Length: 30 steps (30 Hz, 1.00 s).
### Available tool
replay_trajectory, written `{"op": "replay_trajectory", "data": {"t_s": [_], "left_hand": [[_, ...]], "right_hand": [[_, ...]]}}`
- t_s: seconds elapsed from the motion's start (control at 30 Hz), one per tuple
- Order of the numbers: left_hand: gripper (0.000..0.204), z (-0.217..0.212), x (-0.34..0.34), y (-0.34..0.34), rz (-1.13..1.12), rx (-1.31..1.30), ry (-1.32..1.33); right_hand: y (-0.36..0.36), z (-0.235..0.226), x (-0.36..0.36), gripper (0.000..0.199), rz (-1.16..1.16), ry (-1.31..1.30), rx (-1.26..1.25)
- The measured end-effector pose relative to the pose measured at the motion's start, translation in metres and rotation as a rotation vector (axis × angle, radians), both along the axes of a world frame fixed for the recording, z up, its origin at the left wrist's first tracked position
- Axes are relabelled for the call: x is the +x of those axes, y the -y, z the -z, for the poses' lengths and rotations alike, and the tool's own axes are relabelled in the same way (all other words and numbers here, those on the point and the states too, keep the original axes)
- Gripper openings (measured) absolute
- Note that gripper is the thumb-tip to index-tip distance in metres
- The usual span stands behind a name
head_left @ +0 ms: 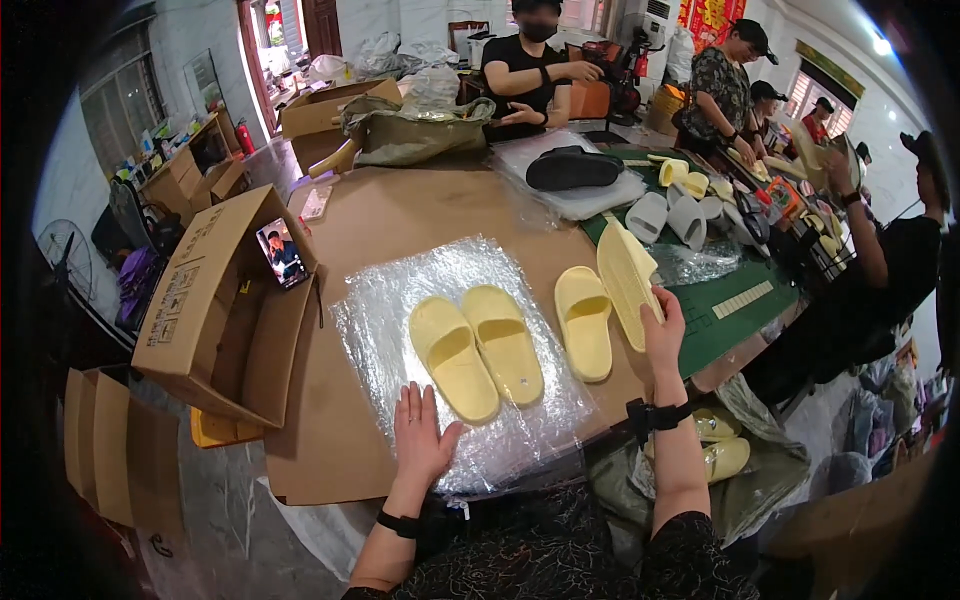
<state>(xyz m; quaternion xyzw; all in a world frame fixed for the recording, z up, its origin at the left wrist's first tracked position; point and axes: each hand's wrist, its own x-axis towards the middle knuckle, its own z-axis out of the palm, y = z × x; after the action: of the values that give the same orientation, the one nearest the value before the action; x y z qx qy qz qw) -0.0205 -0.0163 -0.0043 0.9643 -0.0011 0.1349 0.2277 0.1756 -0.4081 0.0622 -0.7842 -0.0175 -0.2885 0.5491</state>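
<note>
My left hand (pixel 422 438) lies flat, fingers stretched, on a stack of clear plastic bags (pixel 385 300). Just beyond its fingertips, a pair of pale yellow slide slippers sits side by side on the plastic: a left one (pixel 455 362) and a right one (pixel 508 350). Another yellow slipper (pixel 584 325) rests on the brown cardboard table cover to their right. With my right hand (pixel 664 335) I grip a further yellow slipper (pixel 626 275) along its side, tilted on edge next to that single one. Part of the grip is hidden behind the fingers.
An open cardboard box (pixel 215 310) with a phone (pixel 281 252) on it stands at left. Behind are a black slipper (pixel 572 168) on plastic, grey slippers (pixel 686 216) and a green mat (pixel 735 305). A sack of yellow slippers (pixel 727 460) is below right. Several people work nearby.
</note>
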Motion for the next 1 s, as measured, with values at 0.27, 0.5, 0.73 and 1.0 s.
{"op": "replay_trajectory", "data": {"t_s": [0.27,0.5,0.73,1.0], "left_hand": [[0.079,0.001,0.001,0.001,0.007,0.004,-0.005],[0.082,-0.001,0.0,0.001,0.004,0.003,-0.029],[0.079,0.003,-0.001,0.0,0.0,0.016,0.015],[0.08,0.002,0.001,0.0,-0.003,-0.002,-0.005]], "right_hand": [[0.003,-0.003,-0.007,0.031,-0.15,0.048,0.352],[-0.043,-0.034,-0.037,0.027,0.056,0.364,-0.898],[-0.083,-0.008,-0.055,0.034,-0.403,0.226,-0.668],[-0.042,0.036,-0.018,0.055,-0.003,-0.331,-0.572]]}}
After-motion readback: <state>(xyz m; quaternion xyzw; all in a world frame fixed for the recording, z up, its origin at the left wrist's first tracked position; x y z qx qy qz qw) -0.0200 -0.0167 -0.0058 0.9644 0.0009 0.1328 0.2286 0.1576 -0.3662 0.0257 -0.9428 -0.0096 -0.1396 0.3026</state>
